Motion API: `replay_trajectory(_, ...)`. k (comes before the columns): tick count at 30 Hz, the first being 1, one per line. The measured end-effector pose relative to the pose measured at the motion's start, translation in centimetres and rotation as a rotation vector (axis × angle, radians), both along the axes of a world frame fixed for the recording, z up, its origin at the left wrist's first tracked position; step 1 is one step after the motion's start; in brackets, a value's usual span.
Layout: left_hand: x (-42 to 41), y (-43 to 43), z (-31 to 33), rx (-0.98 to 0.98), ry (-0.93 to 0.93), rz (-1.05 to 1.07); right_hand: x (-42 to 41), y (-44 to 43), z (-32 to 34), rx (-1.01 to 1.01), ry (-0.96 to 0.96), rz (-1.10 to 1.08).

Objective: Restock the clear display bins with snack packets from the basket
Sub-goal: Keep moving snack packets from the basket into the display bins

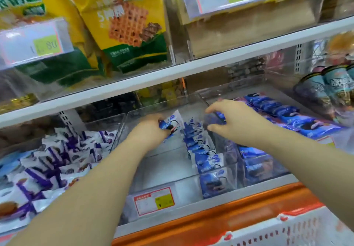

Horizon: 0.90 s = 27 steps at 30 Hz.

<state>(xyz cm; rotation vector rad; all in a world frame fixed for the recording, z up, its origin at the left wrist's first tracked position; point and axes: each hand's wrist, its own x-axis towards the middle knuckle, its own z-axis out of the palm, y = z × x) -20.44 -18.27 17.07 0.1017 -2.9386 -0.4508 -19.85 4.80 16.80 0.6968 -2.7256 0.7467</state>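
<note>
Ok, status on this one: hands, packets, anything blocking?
Left hand gripping blue-white packet over middle bin. Right hand holding blue packet. Nothing blocking.

Two bare forearms reach forward and slightly upward from the bottom of the view, converging toward the middle. The left forearm runs from the lower left corner, its wrist bent a little, and the left hand (153,126) is turned away from the camera so mostly the back of it shows; its fingers are curled closed around a small blue-and-white foil snack packet (171,123). The right forearm enters from the right edge at a shallower angle. The right hand (232,116) is palm-down, fingers arched, thumb and fingertips pinching a dark blue glossy snack packet (217,118). The two hands are near each other but apart.
</note>
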Motion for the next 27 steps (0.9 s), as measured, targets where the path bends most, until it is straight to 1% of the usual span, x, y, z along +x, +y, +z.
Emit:
replay_trajectory(2,-3.2,-1.2,-1.5,-0.052,-0.072,0.106,-1.5,-0.7,-0.3,0.020,-0.035,-0.017)
replay_trajectory(4,-6.1,-2.2,-3.1,-0.169,-0.120,0.164,-2.8,-1.4,-0.6,-0.036,-0.041,-0.039)
replay_trajectory(6,-8.4,-2.8,-4.5,-0.312,-0.134,0.173,-4.1,-2.0,-0.9,-0.074,-0.015,-0.063)
replay_trajectory(8,-10.1,-2.9,-5.5,-0.402,-0.151,0.150,-5.2,-2.3,-1.3,-0.114,0.018,-0.077)
replay_trajectory(11,-11.9,-3.0,-6.4,-0.399,-0.187,0.117,-6.0,-2.8,-1.8,-0.180,0.012,-0.083)
replay_trajectory(16,-13.4,-3.3,-7.3,-0.351,-0.249,0.099,-6.3,-3.1,-2.2,-0.208,-0.014,-0.065)
replay_trajectory(19,-13.6,-3.3,-7.8,-0.307,-0.225,0.122,-6.3,-3.1,-2.3,-0.209,-0.019,-0.053)
replay_trajectory(24,-12.6,-3.0,-8.5,-0.412,-0.091,0.242,-6.3,-3.0,-2.4,-0.208,-0.036,-0.036)
replay_trajectory(27,-12.5,-2.8,-8.4,-0.505,-0.054,0.267,-6.4,-3.1,-2.6,-0.237,-0.058,-0.028)
